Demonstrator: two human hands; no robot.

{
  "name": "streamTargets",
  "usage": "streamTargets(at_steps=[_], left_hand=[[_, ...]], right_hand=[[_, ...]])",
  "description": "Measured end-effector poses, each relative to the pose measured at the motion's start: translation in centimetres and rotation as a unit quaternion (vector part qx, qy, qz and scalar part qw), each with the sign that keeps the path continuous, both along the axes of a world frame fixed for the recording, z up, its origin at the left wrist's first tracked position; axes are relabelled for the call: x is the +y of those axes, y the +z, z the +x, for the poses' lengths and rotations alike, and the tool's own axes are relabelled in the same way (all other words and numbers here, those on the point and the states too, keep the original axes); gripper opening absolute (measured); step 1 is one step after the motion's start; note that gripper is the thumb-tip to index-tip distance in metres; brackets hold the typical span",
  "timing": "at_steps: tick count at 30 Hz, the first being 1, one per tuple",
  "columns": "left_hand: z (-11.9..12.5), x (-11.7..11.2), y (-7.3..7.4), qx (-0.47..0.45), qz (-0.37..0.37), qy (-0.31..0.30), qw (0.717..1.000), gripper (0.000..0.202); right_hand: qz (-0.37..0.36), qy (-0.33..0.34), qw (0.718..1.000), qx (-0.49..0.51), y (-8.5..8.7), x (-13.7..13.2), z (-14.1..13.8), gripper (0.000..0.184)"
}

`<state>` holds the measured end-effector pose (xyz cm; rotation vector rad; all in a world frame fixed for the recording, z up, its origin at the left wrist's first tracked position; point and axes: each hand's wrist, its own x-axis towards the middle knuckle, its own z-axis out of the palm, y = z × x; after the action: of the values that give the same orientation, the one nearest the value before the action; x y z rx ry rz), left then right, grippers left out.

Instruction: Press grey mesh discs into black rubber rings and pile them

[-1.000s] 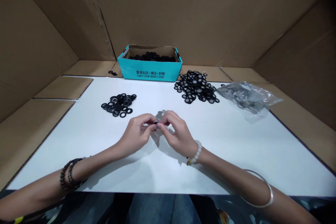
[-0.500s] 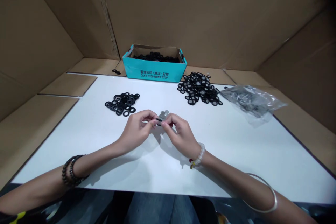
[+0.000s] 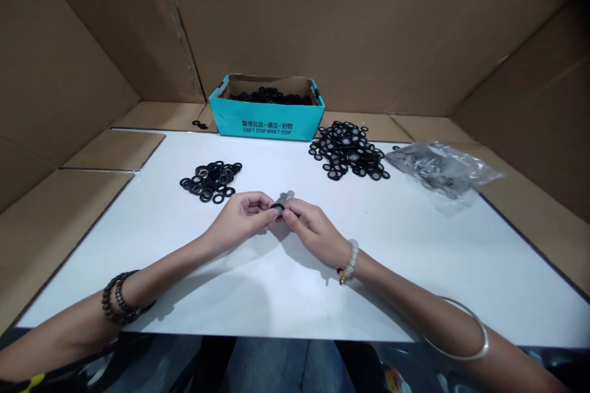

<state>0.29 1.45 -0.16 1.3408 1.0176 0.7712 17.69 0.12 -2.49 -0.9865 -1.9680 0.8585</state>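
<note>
Your left hand (image 3: 242, 218) and right hand (image 3: 318, 233) pinch one black ring (image 3: 277, 206) between them, on your side of the turquoise box (image 3: 270, 121). Grey discs (image 3: 291, 194) lie between ring and box; a loose ring pile (image 3: 209, 183) sits before the box's left end.

Left arm (image 3: 170, 270): dark beaded bracelets (image 3: 109, 306). Right arm (image 3: 391, 285): pale beaded bracelet (image 3: 354, 253) with red and gold accents, thin metal bangle (image 3: 485, 338). Below the desk (image 3: 295, 301): blue jeans (image 3: 276, 365).
</note>
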Motion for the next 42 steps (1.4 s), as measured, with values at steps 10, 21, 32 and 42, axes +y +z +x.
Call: streamTargets(at_steps=[10, 21, 32, 42], left_hand=[[0.2, -0.6, 0.2, -0.06, -0.025, -0.028, 0.997, 0.015], [0.0, -0.6, 0.0, -0.058, -0.03, -0.013, 0.998, 0.019], [-0.3, -0.4, 0.5, -0.057, -0.117, -0.022, 0.991, 0.026], [-0.3, -0.3, -0.1, -0.079, -0.15, -0.028, 0.985, 0.031]], right_hand=[[0.134, 0.0, 0.991, 0.012, 0.4, -0.6, -0.5, 0.027], [0.191, -0.029, 0.981, 0.009, 0.1, -0.9, -0.6, 0.024], [-0.166, 0.061, 0.975, 0.135, -0.4, -0.5, 0.0, 0.035], [-0.307, 0.1, 0.908, 0.268, -1.0, -0.2, -0.7, 0.043]])
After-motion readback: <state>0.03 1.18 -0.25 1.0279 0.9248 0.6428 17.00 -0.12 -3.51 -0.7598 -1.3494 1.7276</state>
